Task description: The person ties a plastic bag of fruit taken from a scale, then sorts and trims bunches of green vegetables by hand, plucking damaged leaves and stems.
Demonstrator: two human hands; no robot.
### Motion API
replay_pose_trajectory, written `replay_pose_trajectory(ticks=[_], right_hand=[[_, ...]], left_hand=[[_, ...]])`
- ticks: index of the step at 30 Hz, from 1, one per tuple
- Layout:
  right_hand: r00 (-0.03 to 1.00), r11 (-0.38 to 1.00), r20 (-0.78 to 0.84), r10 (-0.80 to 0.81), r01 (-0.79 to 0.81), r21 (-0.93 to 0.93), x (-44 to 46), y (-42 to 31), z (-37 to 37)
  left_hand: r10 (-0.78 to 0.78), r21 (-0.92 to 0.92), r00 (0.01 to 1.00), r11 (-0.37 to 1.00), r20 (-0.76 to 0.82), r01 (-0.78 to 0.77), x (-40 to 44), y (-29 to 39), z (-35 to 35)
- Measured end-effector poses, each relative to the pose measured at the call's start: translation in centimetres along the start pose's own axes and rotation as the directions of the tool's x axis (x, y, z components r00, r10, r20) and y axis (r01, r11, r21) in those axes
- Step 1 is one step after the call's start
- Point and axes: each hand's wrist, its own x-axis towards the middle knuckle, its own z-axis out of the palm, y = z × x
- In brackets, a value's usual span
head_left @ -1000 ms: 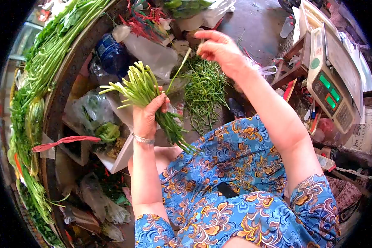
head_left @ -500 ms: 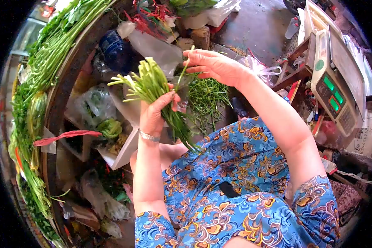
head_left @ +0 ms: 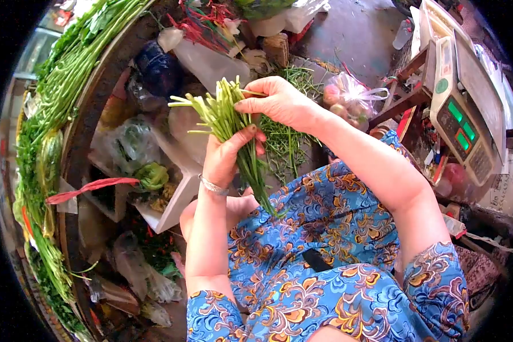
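My left hand (head_left: pixel 225 157) is wrapped round a bunch of green vegetable stems (head_left: pixel 218 111), whose pale cut ends fan out upward and to the left. The bunch's darker lower part hangs down over my lap. At the bunch's right side, my right hand (head_left: pixel 273 102) has its thumb and fingers pinched together on a green stem (head_left: pixel 252 92), its end poking out to the left. The fingertips touch or nearly touch the bunch. Beyond and below my hands, a loose heap of thin green stems (head_left: pixel 288 145) lies on the floor.
On the left, a curved ledge (head_left: pixel 74 128) bears long leafy greens (head_left: pixel 82 85). A scale (head_left: pixel 461 108) with green digits stands at right. A knotted plastic bag of round produce (head_left: pixel 347 100) sits near it. Below the ledge are plastic bags (head_left: pixel 134 142) and a white foam box (head_left: pixel 176 199).
My right hand has come down and left to the bunch, its fingers going from spread to pinched. My left hand and the bunch have shifted slightly right.
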Motion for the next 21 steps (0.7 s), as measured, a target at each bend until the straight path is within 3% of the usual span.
replay_pose_trajectory(ticks=[2,4,6,10,12,14,16,18,21], right_hand=[[0.996,0.999,-0.081,-0.044,0.043,-0.016,-0.2,-0.4,-0.1],[0.989,0.998,-0.137,-0.059,0.056,-0.027,-0.2,-0.5,-0.2],[0.979,0.977,-0.177,0.097,-0.060,0.204,-0.3,0.2,-0.9],[0.917,0.954,-0.399,0.007,0.114,0.277,0.6,-0.2,-2.9],[0.902,0.930,-0.428,-0.056,0.203,0.308,0.7,-1.6,-5.7],[0.899,0.952,-0.413,-0.145,0.241,0.190,0.0,-2.8,-6.2],[0.919,0.979,-0.388,-0.068,0.136,0.153,-0.5,-2.6,-5.6],[0.921,0.998,-0.384,-0.057,0.042,-0.046,-0.5,-2.1,-3.4],[0.958,0.979,-0.255,-0.133,0.086,-0.186,-0.5,-1.7,-1.3]], left_hand=[[0.048,-0.144,0.995,0.988,-0.089,-0.061,-0.1,0.4,0.2],[0.060,-0.161,0.987,0.983,-0.150,-0.084,-0.1,0.5,-0.1],[0.119,-0.051,0.982,0.990,-0.146,-0.128,0.0,0.4,-0.7],[0.076,-0.062,0.989,0.995,-0.124,-0.084,-0.2,0.6,-0.7],[0.091,-0.037,0.987,0.995,-0.136,-0.097,-0.3,0.2,-1.0],[0.112,-0.132,0.979,0.982,-0.171,-0.135,-0.6,0.1,-1.1],[0.128,-0.085,0.974,0.986,-0.190,-0.146,-0.4,0.2,-1.5],[0.157,-0.088,0.967,0.980,-0.202,-0.178,-0.2,0.2,-1.2],[0.130,-0.084,0.978,0.986,-0.163,-0.145,-0.1,0.3,-0.7]])
